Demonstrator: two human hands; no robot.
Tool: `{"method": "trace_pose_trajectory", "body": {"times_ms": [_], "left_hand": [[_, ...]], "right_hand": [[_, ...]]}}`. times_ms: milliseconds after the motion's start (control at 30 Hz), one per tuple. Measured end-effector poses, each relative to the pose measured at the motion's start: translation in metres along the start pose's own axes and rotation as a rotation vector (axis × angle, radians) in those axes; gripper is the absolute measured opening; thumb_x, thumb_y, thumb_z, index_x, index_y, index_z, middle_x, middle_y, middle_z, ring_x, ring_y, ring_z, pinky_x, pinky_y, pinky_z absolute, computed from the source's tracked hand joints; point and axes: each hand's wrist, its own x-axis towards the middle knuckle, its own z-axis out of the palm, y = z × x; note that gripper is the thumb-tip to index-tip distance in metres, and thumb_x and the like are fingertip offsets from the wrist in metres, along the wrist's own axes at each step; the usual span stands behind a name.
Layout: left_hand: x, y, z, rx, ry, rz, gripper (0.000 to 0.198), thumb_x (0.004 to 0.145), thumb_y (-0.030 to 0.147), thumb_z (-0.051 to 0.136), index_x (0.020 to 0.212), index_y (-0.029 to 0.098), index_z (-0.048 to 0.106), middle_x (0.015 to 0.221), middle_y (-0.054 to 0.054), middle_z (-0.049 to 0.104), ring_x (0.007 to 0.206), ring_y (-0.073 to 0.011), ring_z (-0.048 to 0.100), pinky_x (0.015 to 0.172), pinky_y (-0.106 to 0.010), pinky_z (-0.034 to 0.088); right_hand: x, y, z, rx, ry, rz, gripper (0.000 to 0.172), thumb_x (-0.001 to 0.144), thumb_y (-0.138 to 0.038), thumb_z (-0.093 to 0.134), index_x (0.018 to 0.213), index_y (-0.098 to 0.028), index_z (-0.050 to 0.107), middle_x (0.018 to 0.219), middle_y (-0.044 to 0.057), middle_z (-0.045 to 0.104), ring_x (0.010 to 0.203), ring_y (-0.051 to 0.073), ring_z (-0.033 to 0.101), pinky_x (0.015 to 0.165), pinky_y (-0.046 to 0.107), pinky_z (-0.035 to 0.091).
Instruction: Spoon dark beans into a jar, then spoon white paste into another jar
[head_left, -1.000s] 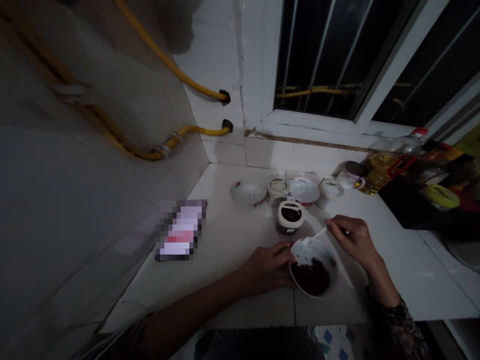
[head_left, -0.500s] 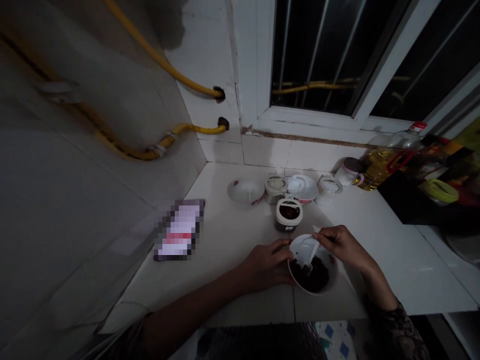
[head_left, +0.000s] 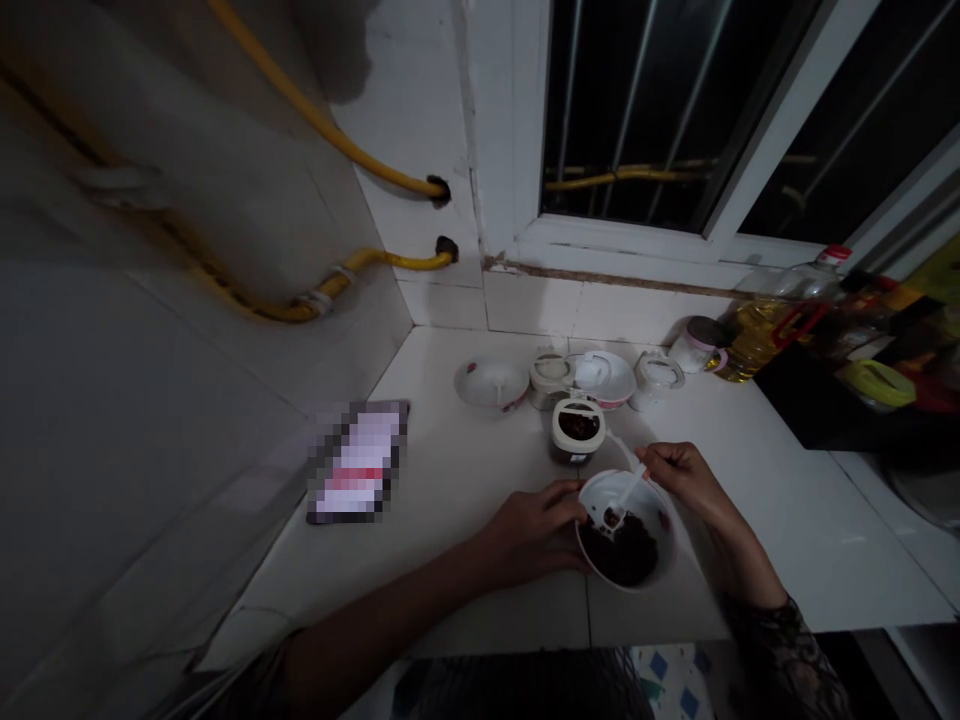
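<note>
A white bowl (head_left: 660,500) stands on the counter with dark, crumbly food (head_left: 626,555) in its bottom. My left hand (head_left: 529,530) grips the bowl's left side, thumb and fingers around the rim. Between the fingertips of my right hand (head_left: 679,480) is the handle of a small white spoon (head_left: 630,490). The spoon's head is inside the bowl, at the upper left edge of the food, with a little brownish stuff on it. Just behind the bowl sits a jar with a cream rim (head_left: 577,430), dark reddish contents showing through its lid.
Farther back are a white bowl (head_left: 491,385), another bowl (head_left: 611,378), a jar (head_left: 553,372), a second jar (head_left: 658,378) and a dark-lidded jar (head_left: 699,345). An oil bottle (head_left: 757,325) and a black box (head_left: 802,395) stand right. A blurred-out phone-like object (head_left: 360,460) lies left.
My right hand has moved slightly right and up, turning the spoon so that its head now lies a little higher in the bowl. My left hand and the bowl stay in place.
</note>
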Motion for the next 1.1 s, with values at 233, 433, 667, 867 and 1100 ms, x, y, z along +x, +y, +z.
{"method": "trace_pose_trajectory", "body": {"times_ms": [233, 433, 667, 867, 1100], "left_hand": [[0.000, -0.002, 0.003, 0.001, 0.027, 0.004, 0.045, 0.077, 0.054, 0.072, 0.106, 0.023, 0.059, 0.128, -0.010, 0.058, 0.110, -0.0233, 0.064, 0.086, -0.030, 0.054], [0.000, -0.002, 0.003, -0.014, 0.006, -0.014, 0.045, 0.076, 0.055, 0.072, 0.106, 0.024, 0.059, 0.130, -0.009, 0.057, 0.109, -0.0220, 0.064, 0.088, -0.030, 0.053], [0.000, -0.004, 0.005, 0.024, 0.018, -0.011, 0.049, 0.072, 0.055, 0.077, 0.105, 0.022, 0.060, 0.128, -0.011, 0.058, 0.107, -0.0234, 0.066, 0.084, -0.030, 0.054], [0.000, -0.004, 0.005, 0.049, 0.012, -0.017, 0.050, 0.072, 0.057, 0.075, 0.106, 0.023, 0.060, 0.128, -0.011, 0.058, 0.106, -0.0231, 0.066, 0.083, -0.030, 0.055], [0.001, -0.003, 0.004, 0.006, 0.022, -0.005, 0.048, 0.072, 0.052, 0.077, 0.107, 0.023, 0.060, 0.128, -0.009, 0.059, 0.108, -0.0225, 0.065, 0.087, -0.029, 0.053]], "right_hand": [[0.001, 0.000, 0.004, 0.042, 0.005, 0.026, 0.056, 0.070, -0.068, 0.062, 0.049, -0.017, 0.049, 0.045, -0.006, 0.032, 0.045, 0.006, 0.024, 0.042, 0.022, 0.019], [0.012, -0.014, 0.000, 0.069, 0.157, -0.018, 0.057, 0.066, -0.072, 0.062, 0.050, -0.018, 0.053, 0.042, -0.007, 0.031, 0.040, 0.006, 0.021, 0.039, 0.023, 0.013], [0.032, -0.051, 0.005, -0.196, 0.550, -0.417, 0.053, 0.084, -0.060, 0.052, 0.054, -0.017, 0.058, 0.044, -0.005, 0.034, 0.042, 0.008, 0.030, 0.044, 0.024, 0.024], [0.031, -0.053, 0.020, -0.779, 0.642, -0.895, 0.039, 0.096, -0.033, 0.047, 0.063, -0.018, 0.061, 0.053, 0.001, 0.057, 0.047, 0.011, 0.046, 0.052, 0.025, 0.033], [0.016, -0.051, 0.006, -0.700, 0.620, -0.924, 0.037, 0.096, -0.030, 0.048, 0.064, -0.018, 0.061, 0.052, 0.000, 0.057, 0.046, 0.010, 0.048, 0.051, 0.023, 0.036]]}}
